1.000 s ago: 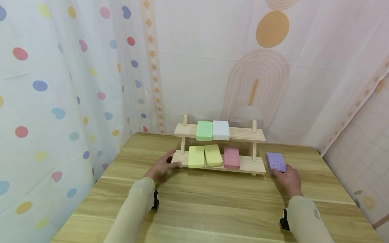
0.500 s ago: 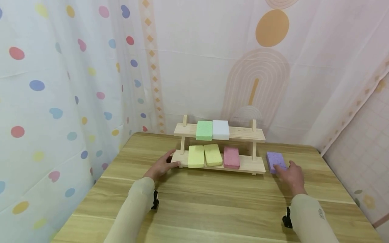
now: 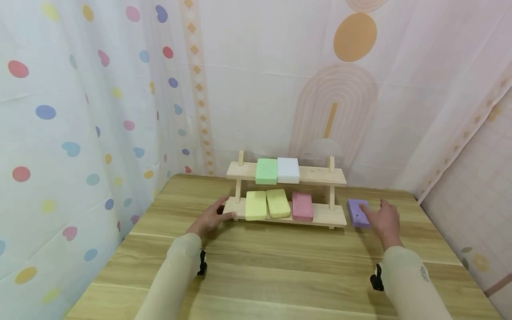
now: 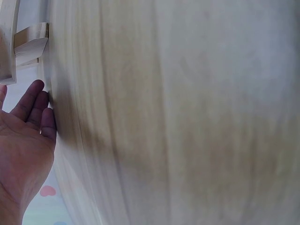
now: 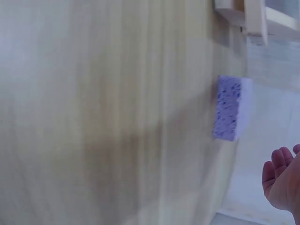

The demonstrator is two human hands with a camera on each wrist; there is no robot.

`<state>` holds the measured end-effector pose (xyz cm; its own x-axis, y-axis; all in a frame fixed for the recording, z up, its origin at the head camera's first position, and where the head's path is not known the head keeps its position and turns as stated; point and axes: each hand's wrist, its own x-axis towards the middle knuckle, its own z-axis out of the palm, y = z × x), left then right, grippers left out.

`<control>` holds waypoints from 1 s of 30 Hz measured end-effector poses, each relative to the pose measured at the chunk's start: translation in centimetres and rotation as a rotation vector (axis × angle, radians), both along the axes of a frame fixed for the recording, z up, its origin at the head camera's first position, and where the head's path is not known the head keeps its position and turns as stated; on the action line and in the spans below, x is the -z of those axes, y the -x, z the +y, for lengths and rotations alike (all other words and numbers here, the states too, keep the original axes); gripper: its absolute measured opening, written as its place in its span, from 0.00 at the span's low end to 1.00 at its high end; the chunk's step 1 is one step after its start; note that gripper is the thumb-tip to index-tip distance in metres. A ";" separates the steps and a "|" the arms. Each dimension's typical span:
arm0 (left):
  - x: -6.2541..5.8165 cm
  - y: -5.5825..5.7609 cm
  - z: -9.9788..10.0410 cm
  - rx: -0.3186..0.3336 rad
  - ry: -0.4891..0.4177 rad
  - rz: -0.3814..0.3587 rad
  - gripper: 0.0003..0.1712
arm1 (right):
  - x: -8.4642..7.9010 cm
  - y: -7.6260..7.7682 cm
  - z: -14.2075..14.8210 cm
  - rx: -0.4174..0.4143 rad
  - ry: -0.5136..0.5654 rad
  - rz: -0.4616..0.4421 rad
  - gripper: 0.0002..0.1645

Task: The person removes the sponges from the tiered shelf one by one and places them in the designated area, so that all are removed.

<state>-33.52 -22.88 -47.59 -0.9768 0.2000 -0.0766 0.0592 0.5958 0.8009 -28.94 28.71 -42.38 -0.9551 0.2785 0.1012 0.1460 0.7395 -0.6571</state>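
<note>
In the head view, my right hand [image 3: 385, 222] is raised beside a purple sponge [image 3: 357, 213] on the table, thumb overlapping its top in this view. The right wrist view shows a gap between my fingers and the pitted sponge [image 5: 227, 108]. My left hand [image 3: 210, 218] rests at the left end of a two-tier wooden rack [image 3: 330, 215], thumb at the lower shelf's front edge. In the left wrist view its other fingers [image 4: 33, 103] extend loosely near the rack's end. On the lower shelf lie a yellow sponge [image 3: 256, 206], a darker yellow sponge [image 3: 278, 203] and a pink sponge [image 3: 302, 206].
A green sponge [image 3: 266, 171] and a white sponge [image 3: 288, 170] sit side by side on the rack's upper shelf. The wood-grain table [image 3: 288, 271] ends near a patterned curtain [image 3: 260, 98] behind the rack, with a dotted curtain [image 3: 80, 178] on the left.
My right hand has let go of the purple sponge and lifted slightly away, its fingers spreading. The left hand stays at the rack's end. The head view has shifted slightly.
</note>
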 end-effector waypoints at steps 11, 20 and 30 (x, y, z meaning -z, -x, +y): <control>0.2 0.0 -0.1 0.004 -0.027 0.000 0.52 | -3.1 1.1 -3.3 -0.001 0.128 0.087 0.57; 0.1 0.1 -0.2 0.013 -0.036 -0.005 0.52 | -5.0 2.2 -7.5 -0.020 0.126 0.204 0.54; 0.1 0.1 -0.1 0.015 -0.040 0.000 0.52 | -5.8 3.7 -12.5 -0.070 0.093 0.251 0.53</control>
<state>-33.64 -23.02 -47.74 -0.9736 0.2179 -0.0684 0.0680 0.5624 0.8241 -32.62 16.21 -36.60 -0.9204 0.2322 0.3145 -0.0794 0.6766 -0.7320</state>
